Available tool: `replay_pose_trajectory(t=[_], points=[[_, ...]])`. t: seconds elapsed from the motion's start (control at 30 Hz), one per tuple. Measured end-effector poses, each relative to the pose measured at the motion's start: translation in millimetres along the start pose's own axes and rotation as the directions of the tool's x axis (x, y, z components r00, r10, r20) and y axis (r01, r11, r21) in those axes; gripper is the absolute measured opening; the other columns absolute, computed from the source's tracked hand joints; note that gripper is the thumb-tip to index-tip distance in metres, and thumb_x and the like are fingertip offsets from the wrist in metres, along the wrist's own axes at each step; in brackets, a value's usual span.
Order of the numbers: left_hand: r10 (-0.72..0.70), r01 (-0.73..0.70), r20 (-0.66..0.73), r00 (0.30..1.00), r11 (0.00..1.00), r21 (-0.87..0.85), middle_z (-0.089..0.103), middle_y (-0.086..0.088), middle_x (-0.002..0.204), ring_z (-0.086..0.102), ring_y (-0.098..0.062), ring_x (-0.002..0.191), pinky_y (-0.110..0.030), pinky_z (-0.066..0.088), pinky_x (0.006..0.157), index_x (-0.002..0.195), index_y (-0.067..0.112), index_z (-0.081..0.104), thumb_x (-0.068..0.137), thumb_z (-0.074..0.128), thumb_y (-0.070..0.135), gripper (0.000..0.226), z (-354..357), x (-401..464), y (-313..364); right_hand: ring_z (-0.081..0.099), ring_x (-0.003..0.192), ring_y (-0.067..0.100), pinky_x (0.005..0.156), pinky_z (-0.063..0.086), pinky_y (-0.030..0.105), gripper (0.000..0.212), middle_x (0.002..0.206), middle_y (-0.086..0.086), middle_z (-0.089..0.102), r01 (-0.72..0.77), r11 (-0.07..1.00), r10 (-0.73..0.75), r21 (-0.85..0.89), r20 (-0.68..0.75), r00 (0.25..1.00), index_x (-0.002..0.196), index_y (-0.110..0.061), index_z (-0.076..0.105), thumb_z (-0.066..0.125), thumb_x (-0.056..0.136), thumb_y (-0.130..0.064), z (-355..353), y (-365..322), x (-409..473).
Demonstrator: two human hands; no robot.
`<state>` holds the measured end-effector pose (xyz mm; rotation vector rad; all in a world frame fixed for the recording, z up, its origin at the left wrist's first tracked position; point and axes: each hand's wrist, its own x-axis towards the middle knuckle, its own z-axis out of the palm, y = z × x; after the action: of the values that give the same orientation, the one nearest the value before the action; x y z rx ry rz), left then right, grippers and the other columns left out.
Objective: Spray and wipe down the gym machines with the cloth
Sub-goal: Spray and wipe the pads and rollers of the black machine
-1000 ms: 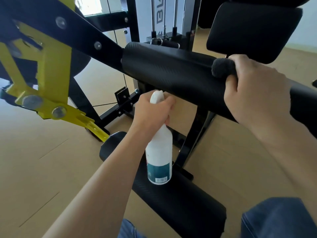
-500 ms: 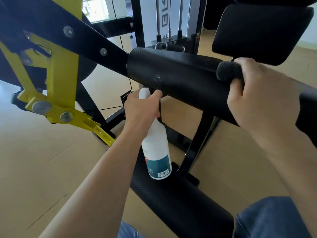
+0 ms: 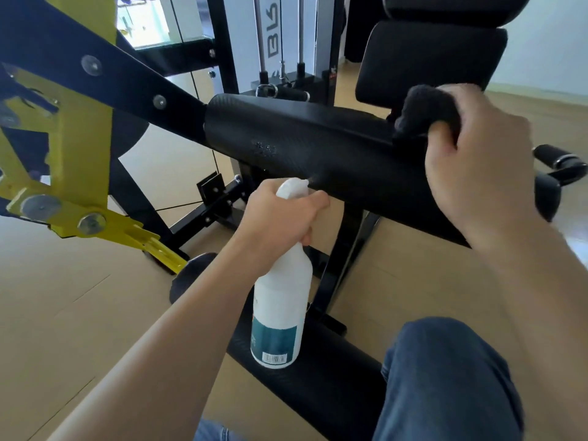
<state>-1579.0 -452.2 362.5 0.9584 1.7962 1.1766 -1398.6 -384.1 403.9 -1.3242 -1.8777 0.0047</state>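
A long black padded roller (image 3: 305,144) of the gym machine runs across the middle of the view. Wet spray droplets show on its front face. My left hand (image 3: 280,214) grips the neck of a white spray bottle (image 3: 280,313) with a teal label, its nozzle close under the roller. My right hand (image 3: 477,167) holds a dark cloth (image 3: 423,113) bunched against the roller's right part.
A yellow and black lever arm (image 3: 63,128) crosses the upper left. A lower black pad (image 3: 318,377) lies under the bottle. A black seat back (image 3: 429,58) and weight stack rods (image 3: 286,43) stand behind. My jeans-clad knees (image 3: 445,377) are at the bottom, over a wooden floor (image 3: 63,313).
My left hand has moved the bottle right and nearer the roller, and droplets now show on the pad. My right hand with the cloth has stayed on the roller.
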Motion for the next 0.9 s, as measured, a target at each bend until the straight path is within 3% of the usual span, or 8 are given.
replay_pose_trajectory(t=[0.1, 0.17, 0.27, 0.4, 0.5, 0.57, 0.7, 0.9], points=[[0.032, -0.032, 0.091, 0.995, 0.999, -0.004, 0.068, -0.002, 0.064, 0.060, -0.011, 0.051, -0.041, 0.062, 0.080, 0.099, 0.031, 0.062, 0.087, 0.078, 0.030, 0.019, 13, -12, 6, 0.066, 0.102, 0.026, 0.093, 0.053, 0.045, 0.035, 0.108, 0.001, 0.072, -0.116, 0.990, 0.129, 0.080, -0.187, 0.974, 0.125, -0.024, 0.058, 0.039, 0.095, -0.028, -30, 18, 2], [0.040, -0.036, 0.152, 0.988, 0.999, -0.033, 0.066, -0.004, 0.065, 0.059, -0.012, 0.053, -0.038, 0.060, 0.076, 0.089, 0.038, 0.053, 0.088, 0.078, 0.028, 0.027, 23, -18, 11, 0.069, 0.097, 0.022, 0.087, 0.055, 0.049, 0.039, 0.104, -0.005, 0.072, -0.173, 0.981, 0.191, 0.089, -0.278, 0.941, 0.121, -0.027, 0.058, 0.036, 0.090, -0.035, -46, 31, -2], [0.027, -0.026, 0.216, 0.976, 1.000, -0.008, 0.067, 0.001, 0.062, 0.062, -0.011, 0.057, -0.035, 0.060, 0.074, 0.116, 0.036, 0.050, 0.086, 0.079, 0.035, 0.041, 40, -24, 13, 0.068, 0.095, 0.022, 0.086, 0.055, 0.049, 0.039, 0.102, -0.008, 0.071, -0.217, 0.971, 0.239, 0.102, -0.313, 0.919, 0.122, -0.027, 0.059, 0.037, 0.090, -0.032, -59, 36, -22], [0.030, -0.047, 0.272, 0.962, 0.997, 0.054, 0.073, -0.006, 0.086, 0.067, -0.022, 0.072, -0.043, 0.063, 0.080, 0.121, 0.026, 0.059, 0.074, 0.080, 0.044, 0.054, 59, -28, 13, 0.058, 0.088, 0.012, 0.081, 0.045, 0.023, 0.035, 0.094, -0.010, 0.060, -0.234, 0.960, 0.274, 0.156, -0.324, 0.905, 0.125, -0.015, 0.061, 0.043, 0.095, -0.014, -64, 41, -53], [0.130, -0.165, 0.311, 0.941, 0.982, 0.088, 0.062, -0.004, 0.060, 0.057, -0.019, 0.057, -0.034, 0.053, 0.067, 0.092, 0.007, 0.066, 0.082, 0.077, 0.034, 0.030, 66, -28, 11, 0.052, 0.081, -0.003, 0.073, 0.034, 0.001, 0.036, 0.090, -0.023, 0.056, -0.264, 0.948, 0.313, 0.178, -0.370, 0.875, 0.128, -0.014, 0.061, 0.044, 0.097, -0.009, -61, 49, -71], [0.147, -0.186, 0.315, 0.938, 0.977, 0.099, 0.059, -0.002, 0.052, 0.055, -0.016, 0.053, -0.033, 0.051, 0.063, 0.093, 0.006, 0.065, 0.083, 0.076, 0.033, 0.031, 71, -27, 10, 0.049, 0.086, -0.005, 0.076, 0.032, -0.003, 0.038, 0.099, -0.020, 0.060, -0.258, 0.954, 0.299, 0.155, -0.400, 0.866, 0.132, -0.012, 0.059, 0.044, 0.097, -0.008, -58, 49, -80], [0.187, -0.239, 0.405, 0.895, 0.967, 0.084, 0.057, -0.005, 0.050, 0.053, -0.018, 0.051, -0.045, 0.057, 0.069, 0.091, 0.003, 0.064, 0.084, 0.076, 0.031, 0.031, 78, -29, 12, 0.062, 0.110, 0.016, 0.093, 0.040, 0.012, 0.043, 0.124, -0.001, 0.068, -0.233, 0.964, 0.267, 0.131, -0.437, 0.859, 0.136, -0.011, 0.058, 0.043, 0.096, -0.006, -54, 48, -94], [0.232, -0.248, 0.395, 0.889, 0.969, -0.010, 0.055, -0.005, 0.053, 0.052, -0.018, 0.047, -0.035, 0.048, 0.063, 0.075, 0.013, 0.063, 0.090, 0.076, 0.023, 0.023, 67, -29, 11, 0.055, 0.128, 0.028, 0.110, 0.042, 0.041, 0.042, 0.137, 0.010, 0.061, -0.064, 0.998, 0.040, -0.029, -0.514, 0.857, 0.138, -0.001, 0.057, 0.051, 0.096, 0.002, -31, 52, -109]])
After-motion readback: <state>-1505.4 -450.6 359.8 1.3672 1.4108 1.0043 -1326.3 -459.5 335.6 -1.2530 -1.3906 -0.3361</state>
